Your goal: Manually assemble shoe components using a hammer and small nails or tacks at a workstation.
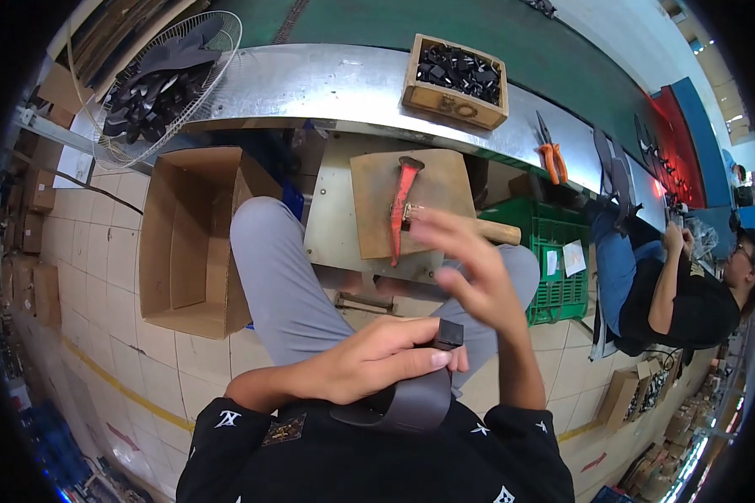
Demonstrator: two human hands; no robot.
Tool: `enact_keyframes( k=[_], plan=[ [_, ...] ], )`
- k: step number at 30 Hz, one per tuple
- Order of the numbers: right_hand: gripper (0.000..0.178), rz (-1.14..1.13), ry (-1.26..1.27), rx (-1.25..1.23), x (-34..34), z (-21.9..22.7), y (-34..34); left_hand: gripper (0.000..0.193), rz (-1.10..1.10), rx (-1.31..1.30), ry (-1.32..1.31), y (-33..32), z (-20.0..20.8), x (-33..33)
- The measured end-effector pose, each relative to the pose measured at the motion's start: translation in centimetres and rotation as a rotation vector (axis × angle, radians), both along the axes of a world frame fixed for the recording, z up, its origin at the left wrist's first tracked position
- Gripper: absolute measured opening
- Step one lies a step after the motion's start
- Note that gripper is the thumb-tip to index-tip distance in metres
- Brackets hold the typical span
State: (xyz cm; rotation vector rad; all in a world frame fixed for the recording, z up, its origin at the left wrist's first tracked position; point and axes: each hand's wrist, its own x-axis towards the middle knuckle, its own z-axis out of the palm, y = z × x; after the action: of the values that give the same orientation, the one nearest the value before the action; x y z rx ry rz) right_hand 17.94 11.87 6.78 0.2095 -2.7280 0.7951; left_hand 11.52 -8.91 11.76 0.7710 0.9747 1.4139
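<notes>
In front of my body, my left hand (pixel 377 360) is closed on a dark grey belt strap (pixel 421 404), which curves down over my lap. A black rectangular buckle-like piece (pixel 450 334) shows between its thumb and forefinger. My right hand (pixel 474 272) is raised above my right thigh, fingers spread and slightly blurred, with nothing visible in it. Just beyond those fingers, a red-headed hammer (pixel 401 201) lies on a brown board (pixel 369 197). Its wooden handle (pixel 499 232) points right, partly hidden behind my right hand.
A wooden box (pixel 453 109) of small black parts stands on the metal bench (pixel 310 80). Orange-handled pliers (pixel 554 163) lie right of it, a wire basket (pixel 226 63) of dark straps far left. A cardboard box (pixel 164 243), a green crate (pixel 554 289) and a co-worker (pixel 688 306) flank me.
</notes>
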Motion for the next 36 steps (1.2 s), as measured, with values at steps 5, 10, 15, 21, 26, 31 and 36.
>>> enact_keyframes(
  k=[5,10,15,21,26,31,36],
  plan=[
    [0.055,0.222,-0.077,-1.491,4.0,1.2,-6.2,0.031,-0.072,-0.021,-0.260,0.0,-1.5,1.5],
    [0.056,0.295,-0.041,-1.610,4.9,0.3,-6.5,0.027,-0.169,-0.082,-0.508,-0.1,-0.8,2.2],
    [0.048,0.299,-0.047,-1.459,5.8,1.3,-5.2,0.030,-0.110,-0.050,-0.326,-0.2,-1.0,2.8],
    [0.040,-0.034,0.086,-0.730,9.5,1.9,-1.9,0.033,-0.079,-0.183,0.017,4.0,-2.3,2.8],
    [0.032,-0.293,0.222,-0.627,16.3,0.7,-0.3,0.047,-0.180,0.051,0.114,9.8,-5.7,6.6],
    [0.030,-0.950,0.201,-0.303,23.9,-1.3,2.6,0.040,-0.788,-0.298,-0.109,13.8,-5.6,7.7],
    [0.031,-0.925,0.165,-0.490,23.0,-2.3,4.4,0.034,-0.708,-0.204,0.025,14.3,-5.5,7.9]
  ],
)
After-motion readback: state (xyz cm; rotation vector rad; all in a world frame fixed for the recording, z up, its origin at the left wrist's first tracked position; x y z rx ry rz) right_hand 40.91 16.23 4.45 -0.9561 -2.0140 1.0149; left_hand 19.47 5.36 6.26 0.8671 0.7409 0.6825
